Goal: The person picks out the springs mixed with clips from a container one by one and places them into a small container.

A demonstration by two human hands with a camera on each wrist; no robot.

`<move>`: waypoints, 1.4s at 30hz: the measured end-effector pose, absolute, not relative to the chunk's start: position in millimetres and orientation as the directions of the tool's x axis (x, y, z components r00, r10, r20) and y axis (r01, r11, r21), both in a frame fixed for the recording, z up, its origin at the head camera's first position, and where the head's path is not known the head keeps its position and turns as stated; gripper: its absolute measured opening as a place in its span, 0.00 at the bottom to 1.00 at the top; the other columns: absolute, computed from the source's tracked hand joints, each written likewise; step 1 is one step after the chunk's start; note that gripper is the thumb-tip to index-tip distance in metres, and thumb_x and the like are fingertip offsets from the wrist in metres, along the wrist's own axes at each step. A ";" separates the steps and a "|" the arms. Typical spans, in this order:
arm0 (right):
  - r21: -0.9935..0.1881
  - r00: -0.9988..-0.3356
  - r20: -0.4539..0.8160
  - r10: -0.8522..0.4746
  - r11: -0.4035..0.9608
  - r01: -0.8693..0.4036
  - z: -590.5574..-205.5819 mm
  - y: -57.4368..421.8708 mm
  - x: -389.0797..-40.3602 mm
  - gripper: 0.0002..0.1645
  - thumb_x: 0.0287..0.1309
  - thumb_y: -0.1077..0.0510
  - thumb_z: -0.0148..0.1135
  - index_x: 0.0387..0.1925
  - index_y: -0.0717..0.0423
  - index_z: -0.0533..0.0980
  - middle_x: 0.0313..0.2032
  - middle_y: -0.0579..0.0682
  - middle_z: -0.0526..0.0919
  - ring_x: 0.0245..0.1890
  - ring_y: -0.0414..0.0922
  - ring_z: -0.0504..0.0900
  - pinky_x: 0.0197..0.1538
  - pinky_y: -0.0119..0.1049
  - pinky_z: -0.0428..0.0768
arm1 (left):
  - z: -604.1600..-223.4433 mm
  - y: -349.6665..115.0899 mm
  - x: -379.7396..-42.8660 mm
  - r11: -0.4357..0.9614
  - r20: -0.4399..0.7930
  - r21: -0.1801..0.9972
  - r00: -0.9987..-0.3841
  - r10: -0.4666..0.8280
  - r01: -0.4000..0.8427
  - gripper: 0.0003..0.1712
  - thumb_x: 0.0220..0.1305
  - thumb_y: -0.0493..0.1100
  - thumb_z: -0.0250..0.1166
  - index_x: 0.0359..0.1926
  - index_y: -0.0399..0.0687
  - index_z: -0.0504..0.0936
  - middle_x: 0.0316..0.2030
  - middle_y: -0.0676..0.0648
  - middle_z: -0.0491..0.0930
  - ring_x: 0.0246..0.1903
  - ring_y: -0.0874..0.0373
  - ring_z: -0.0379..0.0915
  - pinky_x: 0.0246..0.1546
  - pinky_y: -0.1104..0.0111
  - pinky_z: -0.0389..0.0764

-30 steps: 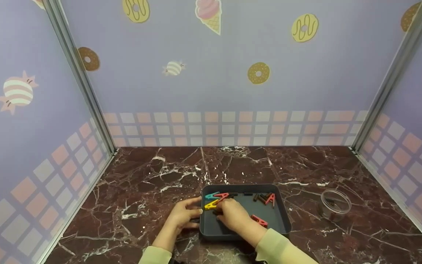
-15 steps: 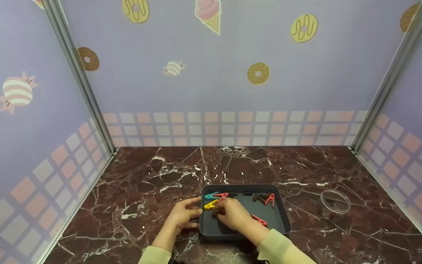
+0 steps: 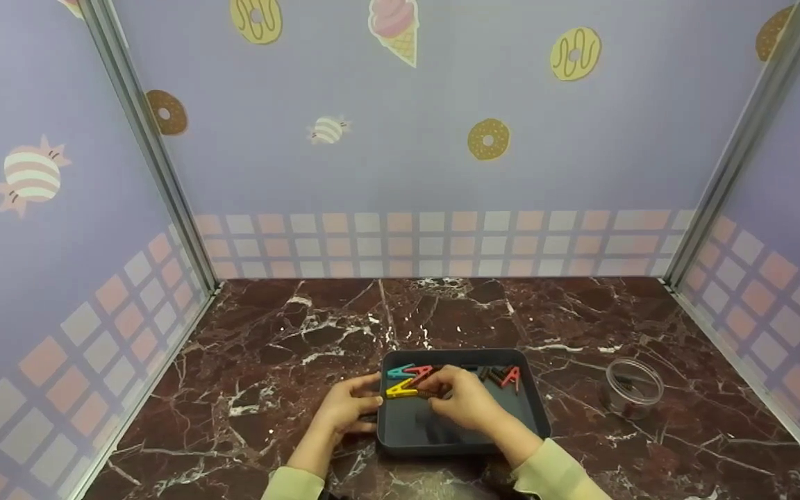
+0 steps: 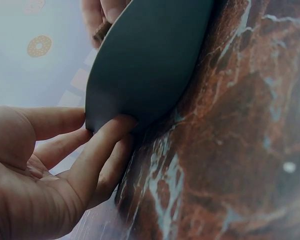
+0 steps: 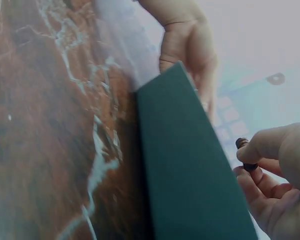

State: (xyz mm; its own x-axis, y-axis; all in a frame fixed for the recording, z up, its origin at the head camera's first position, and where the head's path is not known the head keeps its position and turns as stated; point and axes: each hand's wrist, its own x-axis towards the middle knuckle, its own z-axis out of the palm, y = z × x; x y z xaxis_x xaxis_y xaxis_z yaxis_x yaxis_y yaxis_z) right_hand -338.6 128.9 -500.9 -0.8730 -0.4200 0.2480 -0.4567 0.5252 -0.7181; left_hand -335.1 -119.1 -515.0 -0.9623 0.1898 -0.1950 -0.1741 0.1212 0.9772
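Observation:
A dark grey rectangular tray point(image 3: 400, 436) lies on the marble table. My left hand point(image 3: 344, 404) is at its left side, fairly straight fingers touching the outer wall point(image 4: 150, 65) and rim. Over the tray, my right hand point(image 3: 468, 401) pinches a small dark brown ridged cylinder point(image 5: 246, 154) between thumb and fingers. Left of that hand lie a blue clothespin point(image 3: 398, 371), a yellow clothespin point(image 3: 400, 391) and a red clothespin point(image 3: 422, 373). Another red clothespin point(image 3: 512, 378) rests in the far right corner beside several dark brown cylinders point(image 3: 494, 376).
A clear round plastic jar point(image 3: 635, 392) with a few dark pieces in it stands right of the tray. Patterned panels point(image 3: 435, 243) on metal posts enclose the table point(image 3: 289, 347) at the back and both sides.
My right hand has moved up and right from the tray's left part, and the cylinder now shows in its fingers. Its hand and forearm now cover the near red clothespin. My left hand stays put.

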 end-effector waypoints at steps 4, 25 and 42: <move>-0.725 -0.874 0.248 -0.419 0.518 -0.454 -495.5 147.0 -336.3 0.11 0.59 0.66 0.69 0.44 0.55 0.87 0.39 0.48 0.84 0.40 0.45 0.82 0.46 0.45 0.87 | -516.1 -119.0 -336.0 0.103 -0.198 0.978 -0.961 0.192 -0.181 0.34 0.69 0.30 0.62 0.74 0.34 0.66 0.58 0.24 0.77 0.43 0.43 0.87 0.37 0.53 0.92; -0.806 -0.891 0.219 -0.397 0.441 -0.394 -472.3 229.0 -334.2 0.13 0.61 0.65 0.69 0.48 0.60 0.86 0.44 0.58 0.88 0.36 0.33 0.81 0.37 0.25 0.81 | -517.2 -120.2 -335.9 0.104 -0.195 0.979 -0.963 0.188 -0.178 0.34 0.70 0.31 0.63 0.74 0.34 0.66 0.59 0.25 0.77 0.47 0.40 0.86 0.37 0.53 0.92; -0.851 -0.922 0.169 -0.348 0.420 -0.314 -450.0 298.8 -333.9 0.18 0.60 0.67 0.67 0.51 0.71 0.82 0.48 0.70 0.86 0.39 0.34 0.86 0.40 0.26 0.86 | -514.8 -120.1 -334.4 0.106 -0.204 0.977 -0.961 0.185 -0.187 0.34 0.70 0.31 0.63 0.74 0.35 0.67 0.59 0.24 0.76 0.47 0.41 0.86 0.37 0.54 0.92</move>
